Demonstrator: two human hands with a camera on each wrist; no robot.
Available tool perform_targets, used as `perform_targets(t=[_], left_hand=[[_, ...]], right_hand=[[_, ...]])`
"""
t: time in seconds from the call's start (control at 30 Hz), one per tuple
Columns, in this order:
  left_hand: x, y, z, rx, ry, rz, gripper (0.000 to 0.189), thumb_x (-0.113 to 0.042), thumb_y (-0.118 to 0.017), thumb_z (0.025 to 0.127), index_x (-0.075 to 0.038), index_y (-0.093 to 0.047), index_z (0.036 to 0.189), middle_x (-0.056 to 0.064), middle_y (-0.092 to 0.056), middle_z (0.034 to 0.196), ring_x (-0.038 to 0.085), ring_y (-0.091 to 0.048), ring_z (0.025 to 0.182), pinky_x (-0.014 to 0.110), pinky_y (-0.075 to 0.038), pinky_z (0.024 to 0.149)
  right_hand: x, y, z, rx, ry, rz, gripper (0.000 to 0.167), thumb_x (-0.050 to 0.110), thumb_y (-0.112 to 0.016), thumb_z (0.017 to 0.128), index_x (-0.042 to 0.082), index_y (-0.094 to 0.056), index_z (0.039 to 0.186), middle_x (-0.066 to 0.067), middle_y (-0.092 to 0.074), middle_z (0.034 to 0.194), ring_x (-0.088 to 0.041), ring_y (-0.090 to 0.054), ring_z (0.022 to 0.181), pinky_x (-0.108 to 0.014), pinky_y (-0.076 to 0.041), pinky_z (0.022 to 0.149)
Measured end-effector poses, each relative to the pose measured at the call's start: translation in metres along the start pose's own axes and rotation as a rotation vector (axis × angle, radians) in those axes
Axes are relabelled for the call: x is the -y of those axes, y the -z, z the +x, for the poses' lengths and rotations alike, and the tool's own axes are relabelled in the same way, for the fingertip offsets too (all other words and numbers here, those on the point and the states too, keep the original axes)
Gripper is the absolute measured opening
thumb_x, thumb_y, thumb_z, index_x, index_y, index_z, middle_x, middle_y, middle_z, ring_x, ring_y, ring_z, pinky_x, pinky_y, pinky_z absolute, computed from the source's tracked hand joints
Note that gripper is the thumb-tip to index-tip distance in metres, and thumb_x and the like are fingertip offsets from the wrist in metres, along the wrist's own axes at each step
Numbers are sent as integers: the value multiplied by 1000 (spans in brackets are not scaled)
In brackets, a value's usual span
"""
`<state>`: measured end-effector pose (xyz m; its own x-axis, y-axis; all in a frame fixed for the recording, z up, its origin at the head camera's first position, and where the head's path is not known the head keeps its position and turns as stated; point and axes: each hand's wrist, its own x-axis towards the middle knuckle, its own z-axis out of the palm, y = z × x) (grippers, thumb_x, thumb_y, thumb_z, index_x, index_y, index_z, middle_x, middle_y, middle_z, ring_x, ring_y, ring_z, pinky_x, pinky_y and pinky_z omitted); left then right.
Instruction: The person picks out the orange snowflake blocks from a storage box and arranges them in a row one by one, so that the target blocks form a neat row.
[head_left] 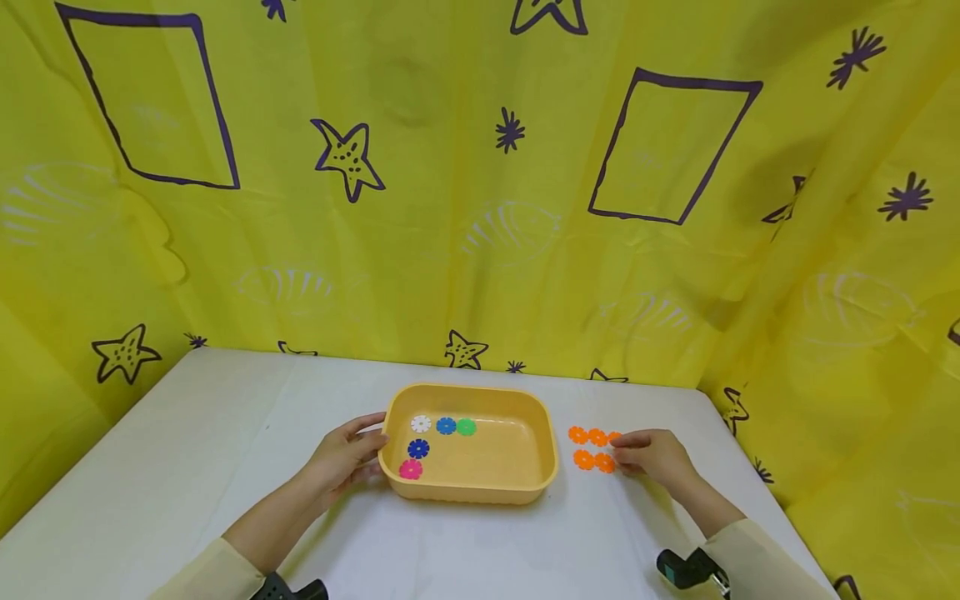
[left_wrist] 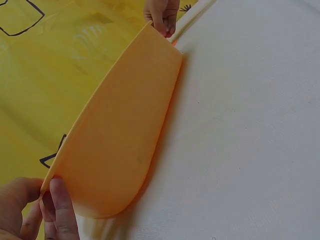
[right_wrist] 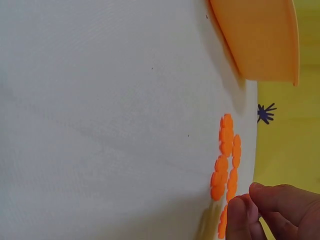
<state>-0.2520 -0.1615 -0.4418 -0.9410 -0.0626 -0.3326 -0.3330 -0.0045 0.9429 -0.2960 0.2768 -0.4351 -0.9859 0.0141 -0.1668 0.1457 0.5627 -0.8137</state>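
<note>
A yellow-orange plastic tub (head_left: 480, 493) rests on the table. My left hand (head_left: 348, 454) grips its left rim, thumb and fingers on either side. Inside, toward the left, lie notched plastic snowflake discs: white (head_left: 421, 424), blue (head_left: 446, 426), green (head_left: 467, 427), dark blue (head_left: 417, 448) and pink (head_left: 411, 469). Right of the tub, orange snowflake discs (head_left: 597, 437) form two rows. My right hand (head_left: 660, 457) is at the rows' right end, thumb and index fingertips close together, partly covering the back row's last disc. Whether they hold a disc is hidden.
A white cloth-covered table (head_left: 247, 417) surrounds the tub. Behind and at both sides hangs a yellow curtain (head_left: 420, 250) with dark stars and outlined shapes. Dark devices (head_left: 686, 570) are strapped at both wrists.
</note>
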Motion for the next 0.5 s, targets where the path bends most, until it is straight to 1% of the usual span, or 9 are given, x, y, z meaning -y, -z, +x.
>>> perform_targets(t=[0.17, 0.33, 0.5], left_hand=[[0, 2, -2, 5, 19, 0, 50, -15, -64, 95, -8, -48, 142, 20, -60, 128, 16, -65, 81, 28, -59, 69], [-2, 3, -4, 19, 18, 6, 50, -17, -63, 96, -7, -48, 142, 18, -63, 123, 16, -67, 84, 29, -60, 72], [-7, 9, -5, 9, 9, 38, 47, -19, -60, 98, -7, -49, 142, 15, -60, 118, 17, -62, 89, 30, -60, 75]], right_hand=[[10, -1, -5, 37, 32, 17, 31, 2, -69, 89, -16, -64, 113, -21, -71, 102, -23, -71, 83, -30, -60, 73], [26, -2, -9, 54, 71, 1, 30, 3, -67, 91, -15, -64, 114, -24, -70, 104, -27, -71, 88, -33, -60, 76], [45, -5, -9, 55, 114, -32, 30, 7, -66, 91, -12, -66, 115, -23, -71, 102, -29, -71, 85, -35, -61, 76]])
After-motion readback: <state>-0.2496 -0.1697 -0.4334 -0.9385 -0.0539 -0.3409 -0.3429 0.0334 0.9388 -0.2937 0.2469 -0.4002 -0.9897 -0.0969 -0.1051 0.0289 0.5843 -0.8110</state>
